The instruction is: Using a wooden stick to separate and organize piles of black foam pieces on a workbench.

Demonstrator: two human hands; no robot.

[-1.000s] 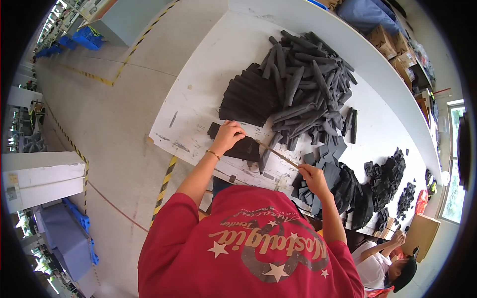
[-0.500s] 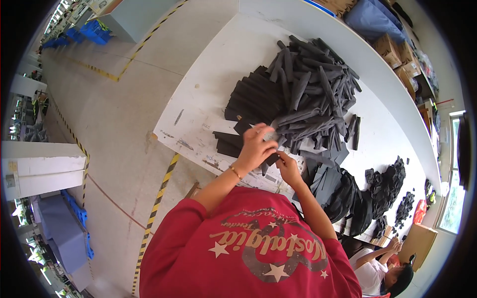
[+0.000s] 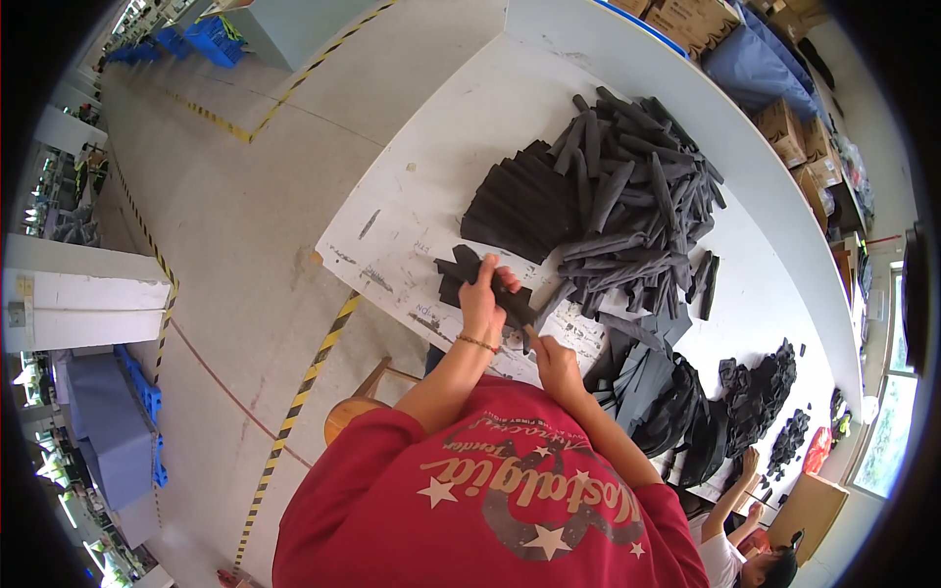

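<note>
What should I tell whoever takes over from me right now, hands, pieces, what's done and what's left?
Left hand: gripping a black strip over the small stack at the table's near edge.
Right hand: closed on the strip's near end.
Done: fanned row of flat pieces beyond the hands.
Left: big loose pile of strips on the white table.

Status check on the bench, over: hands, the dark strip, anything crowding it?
Left hand closed on dark strip. Right hand at strip's near end, grip unclear. Small dark stack under the work; loose strip heap close behind, not blocking.
</note>
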